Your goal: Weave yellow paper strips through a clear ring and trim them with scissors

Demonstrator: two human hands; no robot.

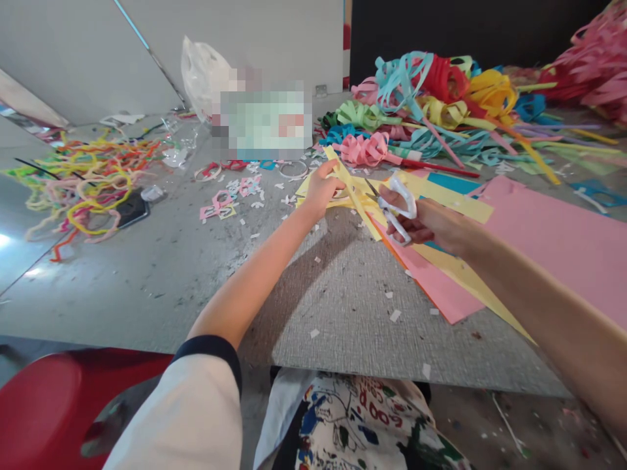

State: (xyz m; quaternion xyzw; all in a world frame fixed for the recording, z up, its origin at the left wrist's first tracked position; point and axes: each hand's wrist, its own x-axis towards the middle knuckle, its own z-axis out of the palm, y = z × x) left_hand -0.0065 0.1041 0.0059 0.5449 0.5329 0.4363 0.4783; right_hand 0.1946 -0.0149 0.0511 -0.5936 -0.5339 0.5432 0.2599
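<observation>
As the left hand (pixel 321 190) pinches yellow paper (pixel 353 194), long axis slanting away, the right hand (pixel 424 225) grips white-handled scissors (pixel 398 209), blades pointing left toward it.

On my feed, pale grey wall panels (pixel 83 52) run along the back and meet a black panel (pixel 470 32) upper right, with a small white wall plate (pixel 321 90) low on the grey. Work surface is a speckled grey tabletop (pixel 117 307) with a textured grey mat (pixel 372 307) on it, and light glare (pixel 4 240) at the far left edge. Lower left I've got a red plastic seat (pixel 63 405), and a paint-flecked floor (pixel 494 424) below the table edge.
</observation>
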